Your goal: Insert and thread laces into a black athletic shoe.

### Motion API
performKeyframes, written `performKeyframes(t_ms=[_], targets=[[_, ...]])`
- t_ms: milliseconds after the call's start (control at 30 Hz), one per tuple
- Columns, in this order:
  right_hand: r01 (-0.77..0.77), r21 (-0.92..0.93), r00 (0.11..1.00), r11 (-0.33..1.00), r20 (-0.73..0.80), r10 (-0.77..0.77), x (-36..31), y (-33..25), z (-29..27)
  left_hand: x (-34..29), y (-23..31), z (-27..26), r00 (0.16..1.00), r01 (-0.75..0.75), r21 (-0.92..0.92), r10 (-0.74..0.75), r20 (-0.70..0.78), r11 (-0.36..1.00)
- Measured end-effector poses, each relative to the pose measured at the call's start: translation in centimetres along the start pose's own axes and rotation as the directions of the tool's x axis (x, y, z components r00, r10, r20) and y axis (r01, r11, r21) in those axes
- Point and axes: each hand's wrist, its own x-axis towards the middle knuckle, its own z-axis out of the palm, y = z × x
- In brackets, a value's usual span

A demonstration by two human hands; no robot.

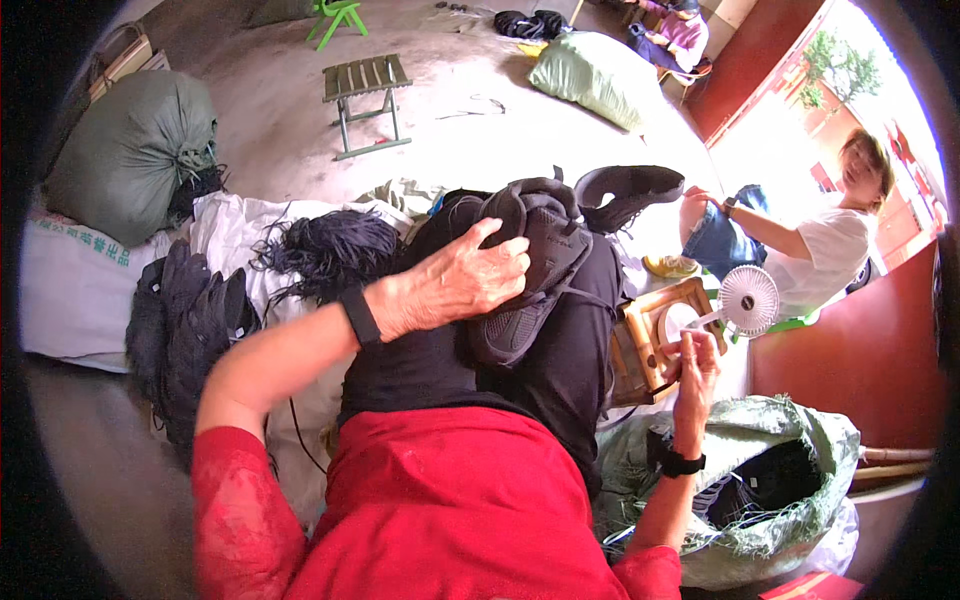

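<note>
A black knit shoe upper (548, 245) lies across my black-trousered lap, with a lace trailing from it. My left hand (465, 275) grips its near left side, fingers curled over the fabric. Another black upper (630, 195) rests just beyond it, by my knee. My right hand (697, 375) is raised to the right, apart from the uppers, beside a small white fan (748, 300). Its fingers are pinched together; anything between them is too small to make out. A bundle of black laces (330, 250) lies on white sacking to the left.
Several black uppers (185, 330) are piled at left, below a full green sack (140, 150). A bamboo stool (652, 340) bears the fan. An open woven sack (820, 430) with black pieces stands at lower right. One person (830, 230) sits at right; another (685, 35) sits far back.
</note>
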Motion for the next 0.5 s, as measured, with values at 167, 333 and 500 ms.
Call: performKeyframes(t_ms=[167, 333, 500], targets=[[0.015, 0.053, 0.95, 0.998, 0.311, -0.031, -1.2, 1.8, 5.0, 1.5, -1.3, -0.2, 0.984, -0.137, -0.018, 0.139, 0.11, 0.99], [0.011, 0.146, 0.89, 0.989, 0.449, -0.076, -1.8, -0.5, 9.5, 2.0, -1.1, -0.1, 0.991, -0.128, -0.001, 0.127, 0.046, 0.992], [-0.02, 0.188, 0.848, 0.982, 0.523, -0.083, -1.8, -1.7, 11.6, 2.6, -2.3, 0.7, 0.974, 0.015, -0.301, 0.054, 0.221, 0.953]])
